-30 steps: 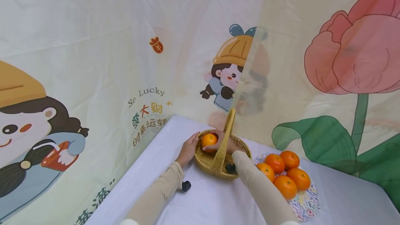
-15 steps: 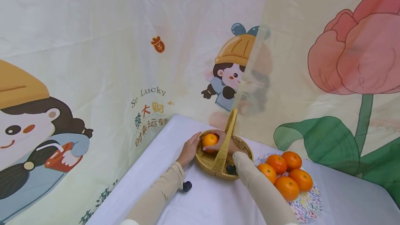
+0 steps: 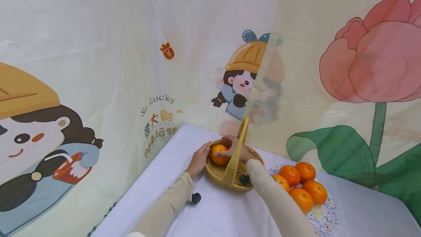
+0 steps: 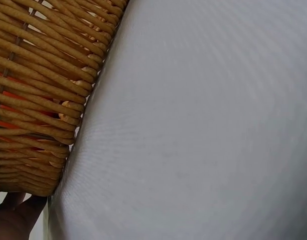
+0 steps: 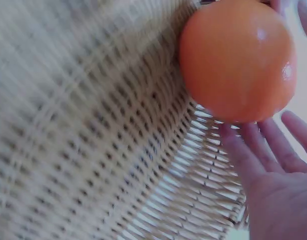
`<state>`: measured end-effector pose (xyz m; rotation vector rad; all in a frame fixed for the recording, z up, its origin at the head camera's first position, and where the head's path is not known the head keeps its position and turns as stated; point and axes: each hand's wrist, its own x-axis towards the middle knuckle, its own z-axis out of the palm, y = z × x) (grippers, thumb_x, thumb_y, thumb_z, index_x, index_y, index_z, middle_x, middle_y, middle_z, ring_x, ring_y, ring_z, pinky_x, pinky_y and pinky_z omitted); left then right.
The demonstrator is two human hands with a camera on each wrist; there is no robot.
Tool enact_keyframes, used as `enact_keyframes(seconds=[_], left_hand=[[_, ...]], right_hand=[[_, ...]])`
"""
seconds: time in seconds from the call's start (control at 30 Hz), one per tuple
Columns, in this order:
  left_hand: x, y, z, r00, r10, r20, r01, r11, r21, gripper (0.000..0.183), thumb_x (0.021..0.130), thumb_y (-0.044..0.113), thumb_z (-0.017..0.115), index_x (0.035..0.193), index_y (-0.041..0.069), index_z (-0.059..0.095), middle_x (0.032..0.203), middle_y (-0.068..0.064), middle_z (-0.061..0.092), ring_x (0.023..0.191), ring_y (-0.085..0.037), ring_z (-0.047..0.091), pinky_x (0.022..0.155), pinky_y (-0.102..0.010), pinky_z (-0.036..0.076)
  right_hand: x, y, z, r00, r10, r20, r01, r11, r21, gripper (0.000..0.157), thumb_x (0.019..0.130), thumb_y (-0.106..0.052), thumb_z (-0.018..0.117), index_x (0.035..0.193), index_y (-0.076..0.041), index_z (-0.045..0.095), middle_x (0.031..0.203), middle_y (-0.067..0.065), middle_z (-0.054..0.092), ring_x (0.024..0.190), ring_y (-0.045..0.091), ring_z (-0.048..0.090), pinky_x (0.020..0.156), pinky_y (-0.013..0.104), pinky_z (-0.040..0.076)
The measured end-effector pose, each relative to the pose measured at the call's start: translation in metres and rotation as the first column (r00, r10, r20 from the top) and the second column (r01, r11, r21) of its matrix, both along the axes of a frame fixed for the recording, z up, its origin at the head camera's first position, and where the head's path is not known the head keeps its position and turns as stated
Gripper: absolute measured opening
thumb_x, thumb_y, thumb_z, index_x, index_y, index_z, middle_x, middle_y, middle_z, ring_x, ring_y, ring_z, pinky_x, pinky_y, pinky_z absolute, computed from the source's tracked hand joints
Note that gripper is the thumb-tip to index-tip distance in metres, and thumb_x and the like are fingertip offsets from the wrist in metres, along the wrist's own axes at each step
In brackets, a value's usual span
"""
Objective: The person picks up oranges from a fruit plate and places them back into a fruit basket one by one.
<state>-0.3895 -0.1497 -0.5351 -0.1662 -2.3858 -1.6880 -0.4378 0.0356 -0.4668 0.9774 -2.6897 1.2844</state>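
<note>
A wicker basket (image 3: 215, 175) with a tall arched handle stands on a white-covered table. Inside it, against the far left wall, lies an orange (image 3: 217, 159). My right hand (image 3: 231, 147) reaches under the handle, its fingers spread beside the fruit and the thumb over it. In the right wrist view the fingers of this hand (image 5: 281, 192) are extended, tips right at the underside of the orange (image 5: 238, 62). My left hand (image 3: 198, 159) rests against the basket's left outer side, fingers extended up to the rim. The left wrist view shows part of that hand (image 4: 16, 217) at the weave.
To the basket's right, a colourful speckled plate (image 3: 323, 217) bears several oranges (image 3: 302, 199). Printed fabric (image 3: 197, 65) hangs behind the table and along its left side. Black wrist devices (image 3: 196, 198) sit at both cuffs.
The orange has gone slightly lower and to the left in the basket. My right fingers have loosened and spread away from it. The left hand has kept its place at the basket.
</note>
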Motion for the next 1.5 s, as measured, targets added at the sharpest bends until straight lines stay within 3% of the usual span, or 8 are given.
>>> enact_keyframes(seconds=[0.13, 0.37, 0.5, 0.67, 0.9, 1.1, 1.27, 1.5], left_hand=[[-0.001, 0.005, -0.004, 1.0, -0.007, 0.0, 0.007, 1.0, -0.006, 0.043, 0.106, 0.023, 0.038, 0.145, 0.006, 0.046, 0.146, -0.014, 0.046, 0.135, -0.035, 0.04, 0.114, -0.051, 0.029], [-0.005, 0.01, -0.011, 1.0, -0.013, 0.017, 0.013, 1.0, 0.006, 0.043, 0.106, 0.022, 0.038, 0.146, 0.007, 0.045, 0.147, -0.013, 0.045, 0.137, -0.034, 0.038, 0.115, -0.05, 0.027], [-0.008, 0.011, -0.013, 1.0, -0.012, 0.026, 0.012, 1.0, 0.015, 0.043, 0.106, 0.023, 0.039, 0.146, 0.007, 0.045, 0.147, -0.013, 0.045, 0.137, -0.034, 0.038, 0.115, -0.049, 0.027], [-0.009, 0.011, -0.015, 0.999, -0.008, 0.033, 0.007, 1.0, 0.006, 0.044, 0.106, 0.024, 0.039, 0.146, 0.006, 0.044, 0.148, -0.013, 0.045, 0.137, -0.035, 0.038, 0.115, -0.051, 0.027], [-0.011, 0.011, -0.013, 0.999, -0.012, 0.051, 0.011, 1.0, 0.014, 0.045, 0.107, 0.025, 0.038, 0.147, 0.006, 0.043, 0.149, -0.013, 0.042, 0.139, -0.035, 0.035, 0.116, -0.05, 0.024], [-0.012, 0.006, -0.012, 0.997, -0.029, 0.073, 0.028, 0.999, 0.02, 0.046, 0.107, 0.027, 0.035, 0.149, 0.007, 0.04, 0.152, -0.012, 0.039, 0.141, -0.033, 0.031, 0.117, -0.049, 0.022], [-0.014, 0.0, -0.007, 0.996, -0.021, 0.083, 0.02, 1.0, 0.022, 0.047, 0.107, 0.027, 0.034, 0.149, 0.007, 0.038, 0.153, -0.013, 0.037, 0.142, -0.034, 0.028, 0.118, -0.049, 0.02], [-0.017, -0.001, -0.003, 0.995, -0.032, 0.098, 0.031, 0.999, 0.016, 0.048, 0.107, 0.029, 0.034, 0.15, 0.008, 0.037, 0.154, -0.013, 0.034, 0.143, -0.034, 0.026, 0.118, -0.049, 0.018]], right_hand=[[0.008, 0.011, 0.011, 0.994, -0.046, 0.094, 0.047, 0.999, -0.01, 0.08, 0.071, -0.034, 0.088, 0.134, -0.001, 0.051, 0.121, 0.022, 0.062, 0.111, 0.036, 0.059, 0.096, 0.049, 0.05], [0.008, 0.038, 0.015, 0.994, -0.104, 0.03, 0.102, 0.993, 0.054, 0.079, 0.068, -0.046, 0.087, 0.132, -0.009, 0.057, 0.117, 0.01, 0.066, 0.106, 0.021, 0.063, 0.095, 0.04, 0.052], [0.011, 0.054, 0.017, 0.99, -0.13, 0.048, 0.129, 0.991, 0.025, 0.071, 0.07, -0.038, 0.088, 0.13, -0.014, 0.058, 0.117, 0.006, 0.066, 0.104, 0.017, 0.062, 0.091, 0.034, 0.054], [0.022, 0.076, 0.021, 0.99, -0.095, 0.104, 0.104, 0.991, -0.088, 0.066, 0.073, -0.022, 0.087, 0.131, -0.013, 0.056, 0.119, 0.007, 0.063, 0.11, 0.023, 0.062, 0.093, 0.037, 0.054], [0.037, 0.119, 0.033, 0.983, -0.15, 0.102, 0.16, 0.982, -0.104, 0.081, 0.069, -0.04, 0.089, 0.137, -0.014, 0.053, 0.125, 0.008, 0.061, 0.117, 0.03, 0.059, 0.099, 0.038, 0.05], [0.047, 0.165, 0.04, 0.967, -0.22, 0.129, 0.238, 0.961, -0.141, 0.075, 0.071, -0.034, 0.088, 0.135, -0.013, 0.054, 0.124, 0.007, 0.062, 0.117, 0.026, 0.059, 0.1, 0.038, 0.048], [0.056, 0.204, 0.044, 0.942, -0.304, 0.144, 0.323, 0.937, -0.136, 0.079, 0.073, -0.043, 0.085, 0.137, -0.01, 0.053, 0.133, 0.011, 0.058, 0.122, 0.026, 0.057, 0.101, 0.039, 0.046], [0.076, 0.267, 0.041, 0.906, -0.396, 0.149, 0.417, 0.897, -0.15, 0.078, 0.078, -0.042, 0.081, 0.139, -0.005, 0.05, 0.135, 0.014, 0.056, 0.123, 0.031, 0.055, 0.101, 0.038, 0.044]])
